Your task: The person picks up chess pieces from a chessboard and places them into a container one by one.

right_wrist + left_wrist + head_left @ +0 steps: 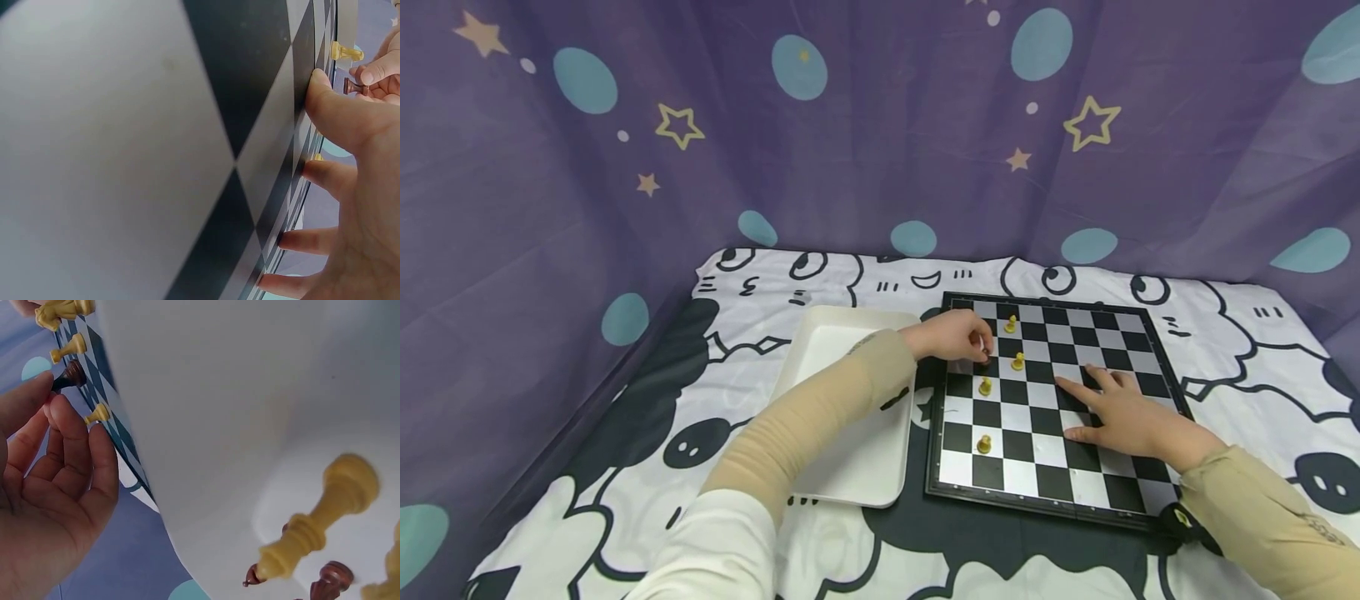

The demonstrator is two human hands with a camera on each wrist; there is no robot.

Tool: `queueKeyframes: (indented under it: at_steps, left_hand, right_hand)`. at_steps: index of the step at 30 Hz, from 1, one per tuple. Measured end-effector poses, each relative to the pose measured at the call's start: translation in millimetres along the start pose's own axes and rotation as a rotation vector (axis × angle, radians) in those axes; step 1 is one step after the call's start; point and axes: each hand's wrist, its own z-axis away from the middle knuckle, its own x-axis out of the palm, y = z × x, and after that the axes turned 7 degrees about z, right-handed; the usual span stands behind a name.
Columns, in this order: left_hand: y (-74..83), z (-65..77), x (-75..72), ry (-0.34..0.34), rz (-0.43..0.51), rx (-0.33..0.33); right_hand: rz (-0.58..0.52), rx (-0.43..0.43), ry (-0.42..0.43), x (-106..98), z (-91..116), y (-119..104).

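Left hand point(951, 335), just right of the frame's centre, pinches a brown piece point(75, 372) by its top at the board's point(1046, 419) left side, likely light, hard and best held there, while the right hand point(1131, 421) rests spread on the squares.

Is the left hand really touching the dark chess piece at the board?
Touching. The left wrist view shows the left hand pinching the dark chess piece between thumb and fingers.

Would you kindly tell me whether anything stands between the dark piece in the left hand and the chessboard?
Nothing visible does: the left hand pinches the dark piece near the left side of the chessboard, and yellow pieces stand nearby, none visibly beneath.
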Motion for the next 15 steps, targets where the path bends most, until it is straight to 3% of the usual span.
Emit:
queueKeyframes:
  at_steps: [15]
  left_hand:
    - [-6.0,12.9,-8.0,0.021,0.004,-0.001]
  right_hand:
    - [-0.013,0.009,-0.005,1.0,-1.1,-1.0]
